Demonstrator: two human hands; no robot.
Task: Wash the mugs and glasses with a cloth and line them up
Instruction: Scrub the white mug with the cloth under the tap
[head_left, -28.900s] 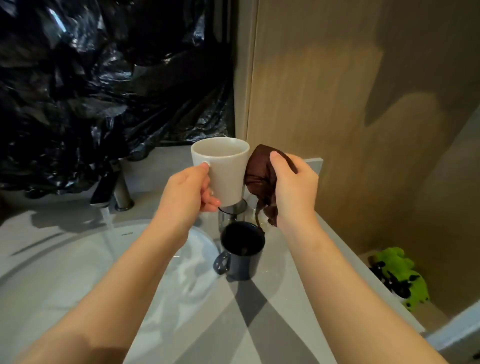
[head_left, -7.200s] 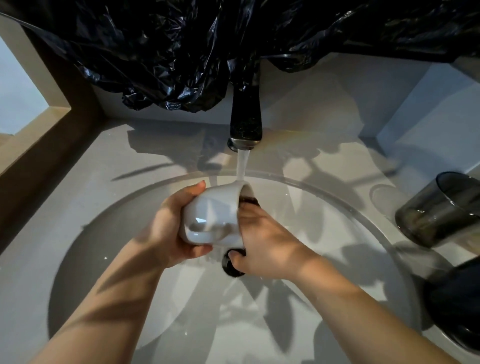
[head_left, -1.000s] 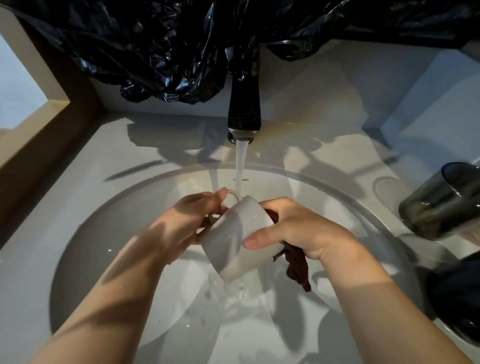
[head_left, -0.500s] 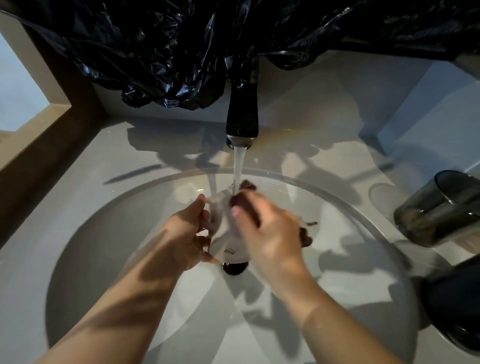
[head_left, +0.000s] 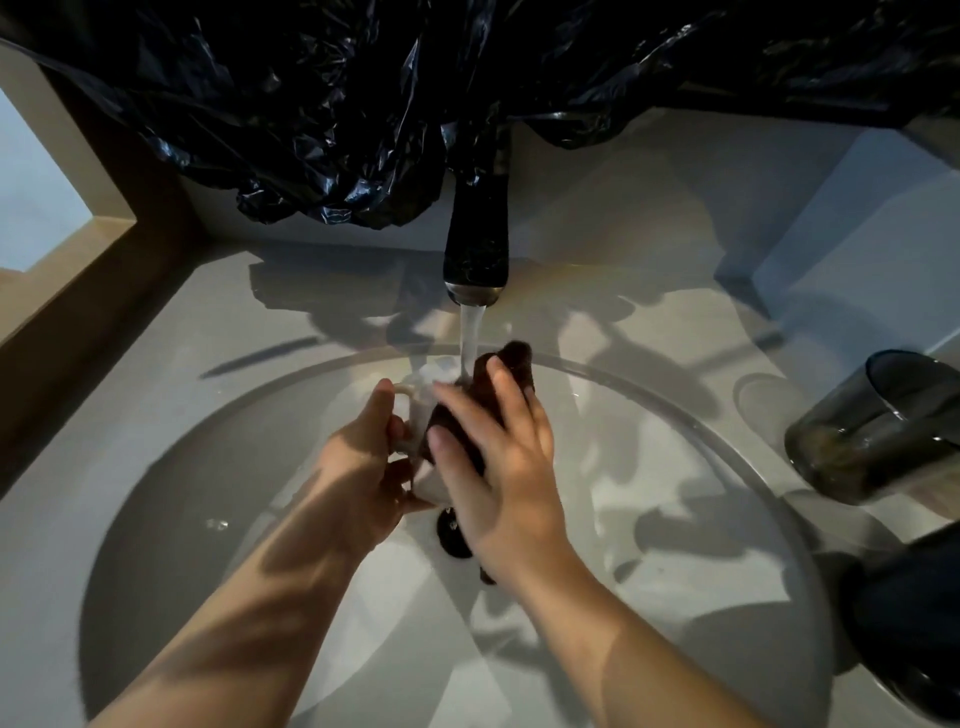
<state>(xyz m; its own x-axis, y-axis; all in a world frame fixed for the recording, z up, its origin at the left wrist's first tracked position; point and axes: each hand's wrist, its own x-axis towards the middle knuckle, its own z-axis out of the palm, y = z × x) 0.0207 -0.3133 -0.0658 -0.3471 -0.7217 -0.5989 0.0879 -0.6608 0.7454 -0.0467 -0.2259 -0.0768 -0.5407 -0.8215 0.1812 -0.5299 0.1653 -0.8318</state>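
Over the round basin (head_left: 197, 519), my left hand (head_left: 363, 467) grips a white mug (head_left: 421, 410) by its handle side, under the running water. My right hand (head_left: 498, 457) lies over the mug with straight fingers and presses a dark brown cloth (head_left: 509, 364) against it. Most of the mug is hidden behind the cloth and my right hand. A smoky grey glass (head_left: 872, 431) stands on the counter at the right, and a dark mug (head_left: 914, 618) sits in front of it at the frame's edge.
The black tap (head_left: 475, 249) pours a stream into the basin, above the dark drain (head_left: 452, 530). Crumpled black plastic sheeting (head_left: 363, 104) hangs across the back. A wooden ledge (head_left: 67, 291) borders the left; a pale block (head_left: 857, 249) stands at the right rear.
My right hand has slid the cloth up along the mug toward the water stream, its fingers now flatter. The left hand keeps the mug in nearly the same place.
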